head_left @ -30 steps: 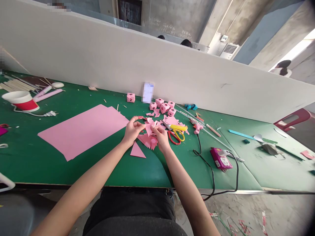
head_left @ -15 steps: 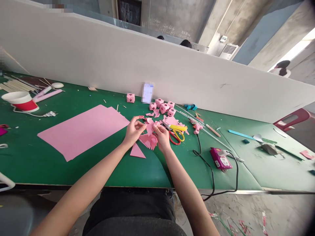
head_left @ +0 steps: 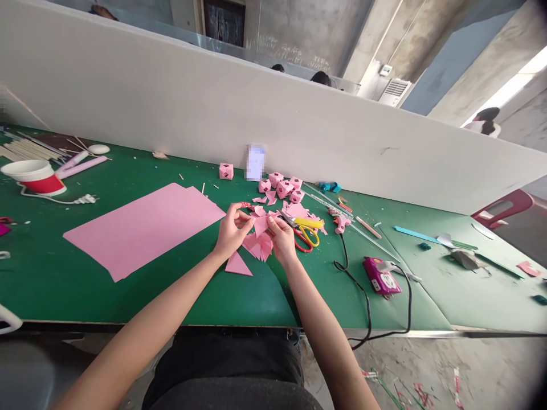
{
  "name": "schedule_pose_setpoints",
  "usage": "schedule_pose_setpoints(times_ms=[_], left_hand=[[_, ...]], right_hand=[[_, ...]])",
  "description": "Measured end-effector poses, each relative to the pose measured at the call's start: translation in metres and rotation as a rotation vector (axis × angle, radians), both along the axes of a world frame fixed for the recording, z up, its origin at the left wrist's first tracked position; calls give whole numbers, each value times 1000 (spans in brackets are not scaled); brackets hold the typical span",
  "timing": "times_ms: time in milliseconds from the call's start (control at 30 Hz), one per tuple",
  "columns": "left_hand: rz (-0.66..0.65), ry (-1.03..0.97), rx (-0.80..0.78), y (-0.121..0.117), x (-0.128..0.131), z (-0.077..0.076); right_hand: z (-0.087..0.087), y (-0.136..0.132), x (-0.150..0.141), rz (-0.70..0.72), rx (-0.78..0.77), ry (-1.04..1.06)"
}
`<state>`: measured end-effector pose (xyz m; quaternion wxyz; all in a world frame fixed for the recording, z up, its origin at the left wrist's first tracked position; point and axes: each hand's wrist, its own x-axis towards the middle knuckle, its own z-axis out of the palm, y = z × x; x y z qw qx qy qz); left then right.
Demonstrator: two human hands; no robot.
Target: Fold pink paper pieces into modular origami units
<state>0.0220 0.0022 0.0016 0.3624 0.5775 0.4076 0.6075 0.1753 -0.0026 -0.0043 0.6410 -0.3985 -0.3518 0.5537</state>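
Observation:
My left hand (head_left: 229, 232) and my right hand (head_left: 282, 239) meet over the green table (head_left: 64, 273), both pinching a small pink paper piece (head_left: 259, 225) between them. Under the hands lies a heap of pink paper offcuts (head_left: 258, 246), and a pink triangle (head_left: 237, 264) rests nearer to me. A large pink sheet (head_left: 143, 225) lies flat to the left of my left hand. Just right of my right hand lie scissors (head_left: 304, 232) with red and yellow handles. Several small pink paper cubes (head_left: 282, 187) stand behind them, and one cube (head_left: 226, 170) stands apart.
A white partition wall (head_left: 179, 97) runs behind the table. A pink glue gun (head_left: 341, 221) with a black cord, a pink power strip (head_left: 381, 276) and thin rods lie to the right. A red and white cup (head_left: 35, 176) and wooden sticks are far left. A red chair (head_left: 506, 208) is far right.
Both hands stay together on the pink piece; the fingers shifted slightly as they work it. The view has tilted a little.

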Motion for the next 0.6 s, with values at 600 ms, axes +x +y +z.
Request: schedule_pose_setpoints(times_ms=[600], left_hand=[[-28,-3,-29,-1,1,0]], right_hand=[[1,3,3,-55,-6,36]])
